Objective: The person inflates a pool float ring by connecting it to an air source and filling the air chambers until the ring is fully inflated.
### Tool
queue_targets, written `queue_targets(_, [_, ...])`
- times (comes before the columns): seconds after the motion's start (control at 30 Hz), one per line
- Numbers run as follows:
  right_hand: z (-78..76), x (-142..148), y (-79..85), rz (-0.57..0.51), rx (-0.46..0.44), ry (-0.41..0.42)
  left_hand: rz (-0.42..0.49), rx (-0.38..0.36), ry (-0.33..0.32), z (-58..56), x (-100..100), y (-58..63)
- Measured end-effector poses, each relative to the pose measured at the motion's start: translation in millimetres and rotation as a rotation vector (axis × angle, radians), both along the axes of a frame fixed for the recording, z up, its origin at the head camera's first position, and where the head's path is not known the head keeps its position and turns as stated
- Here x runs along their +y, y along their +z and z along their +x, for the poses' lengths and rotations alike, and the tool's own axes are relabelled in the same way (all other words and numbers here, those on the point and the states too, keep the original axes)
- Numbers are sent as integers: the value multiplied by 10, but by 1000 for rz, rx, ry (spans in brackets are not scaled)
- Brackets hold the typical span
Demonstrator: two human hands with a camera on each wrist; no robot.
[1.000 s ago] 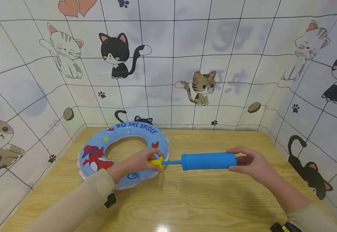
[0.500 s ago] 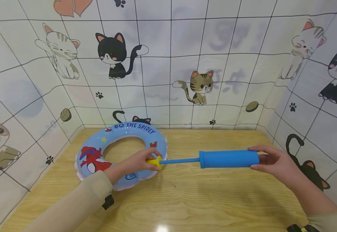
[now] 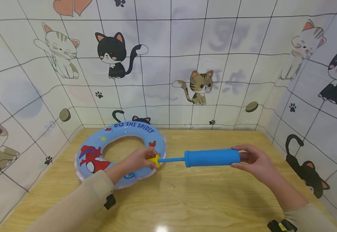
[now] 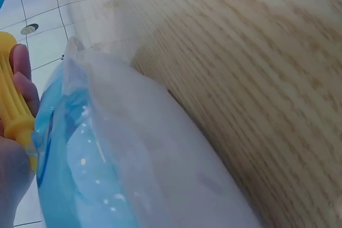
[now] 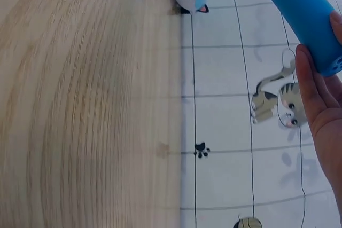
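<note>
A hand pump with a blue barrel (image 3: 212,158) is held level above the table, its thin blue rod partly drawn out on the left. My left hand (image 3: 140,159) grips the pump's yellow handle (image 4: 13,100). At the other end, my right hand (image 3: 255,161) holds the barrel between thumb and fingers; in the right wrist view the fingers (image 5: 312,81) lie along the barrel's end. Beneath and behind the left hand is a light blue inflated swim ring (image 3: 95,141) with red cartoon figures and lettering. In the left wrist view its pale edge fills the middle. The pump's nozzle cannot be seen.
The wooden table (image 3: 174,199) bears the swim ring at its back left. White cloth walls (image 3: 156,35) printed with cats and grid lines stand behind it and on both sides.
The right hand pulled the barrel to the right, lengthening the exposed rod, then pushed it back left. The left hand kept its grip on the handle, almost still.
</note>
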State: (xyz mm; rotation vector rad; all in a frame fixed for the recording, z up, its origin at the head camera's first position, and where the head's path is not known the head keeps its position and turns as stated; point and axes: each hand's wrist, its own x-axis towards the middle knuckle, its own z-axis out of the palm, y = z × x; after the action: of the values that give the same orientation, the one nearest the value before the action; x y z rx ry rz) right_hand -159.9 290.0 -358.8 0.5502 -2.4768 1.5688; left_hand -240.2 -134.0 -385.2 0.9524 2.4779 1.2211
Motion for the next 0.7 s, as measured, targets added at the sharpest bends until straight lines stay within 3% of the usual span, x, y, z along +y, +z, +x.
queue_targets(0.33, [-188,-337,-77,-53,-6,77,56,-66,3,-34,14,2])
queue_targets(0.7, [-248,-589,-146,-94,-24,156,49,-58,33,-17,75,-1])
